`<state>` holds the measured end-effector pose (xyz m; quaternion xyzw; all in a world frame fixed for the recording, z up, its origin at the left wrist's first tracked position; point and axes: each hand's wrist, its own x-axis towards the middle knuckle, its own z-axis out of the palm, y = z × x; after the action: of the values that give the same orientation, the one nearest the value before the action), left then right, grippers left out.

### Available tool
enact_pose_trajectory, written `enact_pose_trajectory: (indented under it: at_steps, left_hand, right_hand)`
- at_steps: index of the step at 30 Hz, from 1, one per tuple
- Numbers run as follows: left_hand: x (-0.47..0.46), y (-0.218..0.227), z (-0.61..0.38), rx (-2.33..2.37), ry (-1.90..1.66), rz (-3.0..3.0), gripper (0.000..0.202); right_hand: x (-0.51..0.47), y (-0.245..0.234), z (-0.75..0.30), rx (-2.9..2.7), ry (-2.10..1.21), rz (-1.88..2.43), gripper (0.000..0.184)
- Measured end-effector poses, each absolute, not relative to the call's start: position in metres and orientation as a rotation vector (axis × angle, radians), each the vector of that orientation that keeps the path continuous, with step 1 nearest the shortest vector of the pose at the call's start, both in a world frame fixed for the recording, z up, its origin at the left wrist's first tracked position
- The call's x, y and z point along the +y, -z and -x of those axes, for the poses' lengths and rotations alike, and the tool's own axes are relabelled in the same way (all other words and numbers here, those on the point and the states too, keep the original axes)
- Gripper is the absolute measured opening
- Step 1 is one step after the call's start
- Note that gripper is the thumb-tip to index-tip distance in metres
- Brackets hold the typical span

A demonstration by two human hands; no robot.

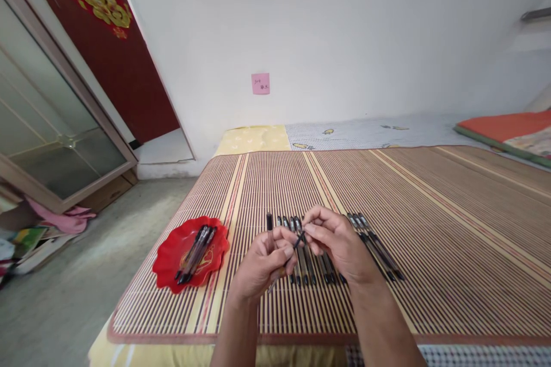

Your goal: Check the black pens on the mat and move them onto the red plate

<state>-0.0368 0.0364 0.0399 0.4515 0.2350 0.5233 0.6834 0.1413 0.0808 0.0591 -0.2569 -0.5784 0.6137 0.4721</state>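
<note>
My left hand [263,264] is closed around a pen barrel [270,226] that stands upright out of the fist, dark end up. My right hand [334,243] pinches a thin dark pen part [298,239], its lower tip at my left fingers. Both hands hover over a row of several black pens [375,246] lying side by side on a striped bamboo mat [430,212]. To the left on the mat, a red scalloped plate [170,258] holds several more pens [196,253].
The mat covers a low bed with a yellow sheet [253,139] and a patterned sheet beyond. An orange cushion [508,126] lies far right. A pink note [260,84] hangs on the white wall. A glass cabinet [51,126] and clutter stand left on the concrete floor.
</note>
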Motion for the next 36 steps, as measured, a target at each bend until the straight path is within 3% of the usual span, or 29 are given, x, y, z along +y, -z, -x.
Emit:
enact_pose_trajectory:
  at_steps: [19,27,36]
  left_hand:
    - [0.026,-0.055,0.043,0.687,-1.154,-1.128,0.026]
    - [0.023,-0.054,0.049,0.66,-1.114,-1.108,0.023]
    - [0.023,-0.055,0.052,0.658,-1.097,-1.07,0.026]
  right_hand:
    - [0.073,-0.073,-0.153,-1.76,-1.254,0.699,0.01]
    - [0.066,-0.084,-0.156,-2.017,-0.845,0.923,0.01]
    - [0.065,-0.08,-0.16,-1.978,-0.995,0.861,0.014]
